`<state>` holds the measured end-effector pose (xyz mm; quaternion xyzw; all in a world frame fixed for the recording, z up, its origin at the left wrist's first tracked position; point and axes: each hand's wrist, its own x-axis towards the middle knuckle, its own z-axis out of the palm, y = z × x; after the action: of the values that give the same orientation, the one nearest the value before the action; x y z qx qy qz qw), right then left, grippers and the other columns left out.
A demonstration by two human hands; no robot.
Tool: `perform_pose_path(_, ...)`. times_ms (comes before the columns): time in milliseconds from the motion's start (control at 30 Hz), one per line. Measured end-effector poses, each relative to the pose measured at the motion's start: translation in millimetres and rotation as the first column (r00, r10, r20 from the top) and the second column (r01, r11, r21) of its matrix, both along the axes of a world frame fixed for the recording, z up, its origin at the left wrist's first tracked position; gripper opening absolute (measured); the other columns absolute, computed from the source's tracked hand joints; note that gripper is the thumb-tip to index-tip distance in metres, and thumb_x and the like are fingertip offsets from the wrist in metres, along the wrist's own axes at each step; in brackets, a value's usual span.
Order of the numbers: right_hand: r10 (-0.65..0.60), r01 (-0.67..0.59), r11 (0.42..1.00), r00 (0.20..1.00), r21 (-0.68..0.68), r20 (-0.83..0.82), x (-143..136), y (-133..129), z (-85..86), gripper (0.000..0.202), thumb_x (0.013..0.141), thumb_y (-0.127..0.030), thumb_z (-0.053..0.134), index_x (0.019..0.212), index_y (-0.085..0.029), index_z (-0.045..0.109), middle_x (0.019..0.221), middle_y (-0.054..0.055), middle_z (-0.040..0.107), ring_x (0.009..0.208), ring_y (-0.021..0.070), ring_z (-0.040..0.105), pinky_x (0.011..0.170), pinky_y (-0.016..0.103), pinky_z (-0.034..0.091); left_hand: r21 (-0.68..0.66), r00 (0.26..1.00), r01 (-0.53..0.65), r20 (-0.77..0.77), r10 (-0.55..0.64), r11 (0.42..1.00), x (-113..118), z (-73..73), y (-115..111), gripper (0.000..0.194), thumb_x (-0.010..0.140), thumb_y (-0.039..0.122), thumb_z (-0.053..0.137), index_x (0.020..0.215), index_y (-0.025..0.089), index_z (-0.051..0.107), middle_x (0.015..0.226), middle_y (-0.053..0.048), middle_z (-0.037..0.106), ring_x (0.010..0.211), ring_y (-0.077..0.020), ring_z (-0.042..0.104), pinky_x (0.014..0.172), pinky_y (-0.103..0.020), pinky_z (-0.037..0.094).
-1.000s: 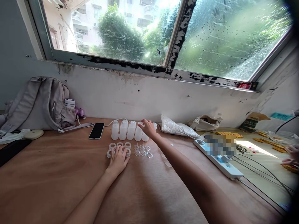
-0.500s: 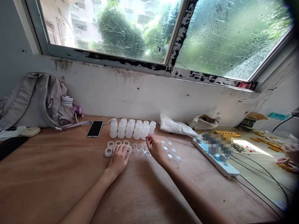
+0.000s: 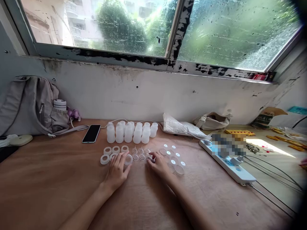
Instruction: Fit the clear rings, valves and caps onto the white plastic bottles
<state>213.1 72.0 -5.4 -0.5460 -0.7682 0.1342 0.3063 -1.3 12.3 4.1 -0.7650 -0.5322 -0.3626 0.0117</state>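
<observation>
My left hand (image 3: 117,169) lies with spread fingers over the white rings (image 3: 105,159), its fingertips at the front row; whether it grips one is hidden. My right hand (image 3: 158,164) is lowered to the small clear ring-shaped pieces (image 3: 142,157), thumb and fingertips close around the front right one. Several frosted white bottles (image 3: 128,132) stand in a cluster behind both hands. Right of my right hand lie clear discs (image 3: 179,169) and small white discs (image 3: 173,162) on the brown table (image 3: 59,185).
A phone (image 3: 91,133) and a grey backpack (image 3: 35,105) are at the left. Behind the discs lies a white padded bag (image 3: 182,127). A power strip (image 3: 227,164) with cables runs along the right. Yellow parts (image 3: 240,132) and part of a person's hand (image 3: 304,162) are farther right.
My right hand has come down from near the bottles to the front right clear ring piece. My left hand stays over the white rings. The camera view has shifted slightly.
</observation>
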Motion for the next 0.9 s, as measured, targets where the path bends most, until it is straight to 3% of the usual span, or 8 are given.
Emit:
perform_pose_path(100,-0.011,0.011,0.999,1.0,-0.045,-0.004,0.8,-6.2,4.3,0.018,0.073,-0.022,0.049,0.088,-0.016,0.057,0.082,0.006,0.053,0.069,0.016,0.054,0.066,0.029,0.044,0.011,1.0,0.008,0.014,-0.008,1.0,0.6,-0.8,0.6,0.04,0.079,0.024,0.049,0.118,0.021,0.041,0.112,-0.009,0.052,0.103,-0.0245,0.049,0.088,-0.041,0.037)
perform_pose_path(233,-0.023,0.024,1.0,0.99,0.008,-0.142,-4.3,-14.7,11.8,0.016,0.074,-0.026,0.051,0.088,-0.019,0.051,0.091,0.006,0.054,0.071,0.0158,0.055,0.064,0.029,0.045,0.04,0.997,0.039,0.069,-0.042,0.998,2.6,-0.2,0.4,0.034,0.076,0.022,0.054,0.109,0.019,0.045,0.106,-0.008,0.056,0.101,-0.0234,0.051,0.088,-0.04,0.039)
perform_pose_path(367,0.091,-0.082,0.996,0.956,0.045,-0.278,-14.9,-21.4,11.9,0.02,0.073,-0.018,0.05,0.093,-0.019,0.045,0.082,0.003,0.056,0.064,0.0129,0.055,0.057,0.025,0.045,0.056,0.992,0.098,0.08,-0.102,0.994,6.4,4.5,-2.6,0.035,0.075,0.024,0.055,0.109,0.02,0.048,0.106,-0.007,0.057,0.101,-0.023,0.052,0.087,-0.038,0.04)
perform_pose_path(567,0.282,-0.255,0.958,0.921,0.131,-0.271,-31.9,-37.4,8.7,0.025,0.071,-0.008,0.045,0.093,-0.019,0.048,0.078,0.003,0.054,0.062,0.0121,0.052,0.06,0.025,0.046,0.018,0.984,0.17,0.045,-0.17,0.985,12.0,6.1,-8.1,0.039,0.076,0.027,0.054,0.114,0.021,0.046,0.104,-0.007,0.059,0.095,-0.0214,0.054,0.084,-0.036,0.042)
perform_pose_path(733,0.376,-0.377,0.923,0.835,0.08,-0.401,-37.6,-50.8,14.4,0.034,0.073,-0.005,0.043,0.104,-0.02,0.045,0.083,0.003,0.058,0.071,0.0126,0.056,0.068,0.026,0.046,0.01,0.985,0.16,0.061,-0.16,0.987,10.9,2.2,-8.3,0.034,0.074,0.026,0.056,0.106,0.019,0.047,0.099,-0.007,0.06,0.091,-0.0213,0.055,0.083,-0.037,0.042)
perform_pose_path(900,0.339,-0.434,0.901,0.742,-0.028,-0.578,-37.1,-51.8,19.5,0.03,0.075,-0.006,0.043,0.101,-0.021,0.047,0.082,0.002,0.062,0.079,0.0136,0.059,0.072,0.028,0.046,-0.052,0.982,0.169,0.092,-0.163,0.984,9.9,4.4,-9.6,0.036,0.074,0.026,0.057,0.107,0.019,0.045,0.102,-0.007,0.059,0.096,-0.0216,0.053,0.085,-0.037,0.041)
